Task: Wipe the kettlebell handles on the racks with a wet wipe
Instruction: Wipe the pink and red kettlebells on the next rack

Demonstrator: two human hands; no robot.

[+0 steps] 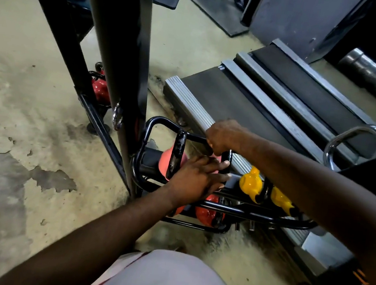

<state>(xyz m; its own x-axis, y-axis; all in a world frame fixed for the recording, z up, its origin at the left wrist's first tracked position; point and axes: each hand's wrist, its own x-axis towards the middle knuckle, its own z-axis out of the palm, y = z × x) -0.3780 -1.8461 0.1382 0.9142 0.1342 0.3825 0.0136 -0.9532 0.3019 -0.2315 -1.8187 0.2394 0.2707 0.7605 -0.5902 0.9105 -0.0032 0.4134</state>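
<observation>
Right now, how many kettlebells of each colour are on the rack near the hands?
Yellow kettlebells: 2
Pink kettlebells: 2, one mostly under the left hand
Red kettlebells, lower down: 2, one barely showing
Total: 6

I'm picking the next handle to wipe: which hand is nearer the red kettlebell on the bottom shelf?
Left. The left hand is just above the red kettlebell; the right hand grips a black bar higher up, farther away.
</observation>
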